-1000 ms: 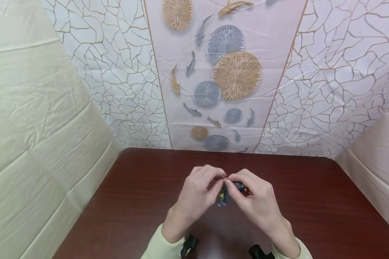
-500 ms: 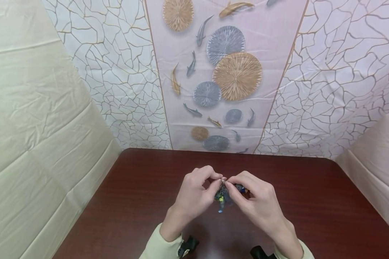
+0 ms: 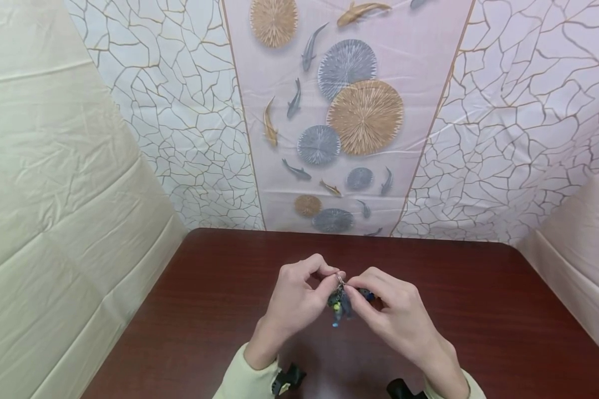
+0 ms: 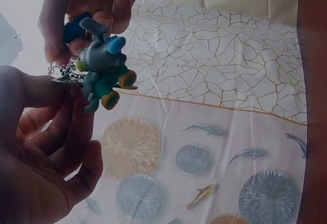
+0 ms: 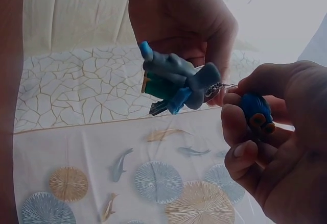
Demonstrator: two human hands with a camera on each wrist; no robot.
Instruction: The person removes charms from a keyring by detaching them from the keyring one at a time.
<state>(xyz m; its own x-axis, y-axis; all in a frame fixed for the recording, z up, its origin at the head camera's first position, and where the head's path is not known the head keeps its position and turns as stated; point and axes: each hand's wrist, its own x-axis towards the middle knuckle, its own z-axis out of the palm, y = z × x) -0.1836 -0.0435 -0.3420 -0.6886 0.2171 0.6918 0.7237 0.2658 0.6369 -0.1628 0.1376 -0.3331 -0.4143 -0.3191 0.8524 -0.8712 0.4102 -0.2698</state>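
Observation:
Above the table, my left hand [image 3: 295,296] pinches a metal key ring [image 3: 340,280] between thumb and fingertips. From it hang a thin chain and a small grey-and-green figurine charm [image 4: 99,71] with blue and orange parts, also plain in the right wrist view. Close beside it, my right hand [image 3: 399,310] pinches at the ring's other side with thumb and index finger. A second charm, a blue figurine [image 5: 255,109] with orange-rimmed round ends, lies against the right hand's curled fingers. Fingertips hide part of the ring and chain.
Below the hands is a dark reddish-brown table [image 3: 219,332]. Behind it hangs a patterned cloth [image 3: 329,183] with fish and round motifs, and a cream cloth [image 3: 80,233] lines the left side. Black straps with devices [image 3: 290,378] sit at both wrists.
Both hands have shifted slightly left and the left fingertips have drawn a little away from the right ones. More of the ring and the hanging figurine charm now shows between them.

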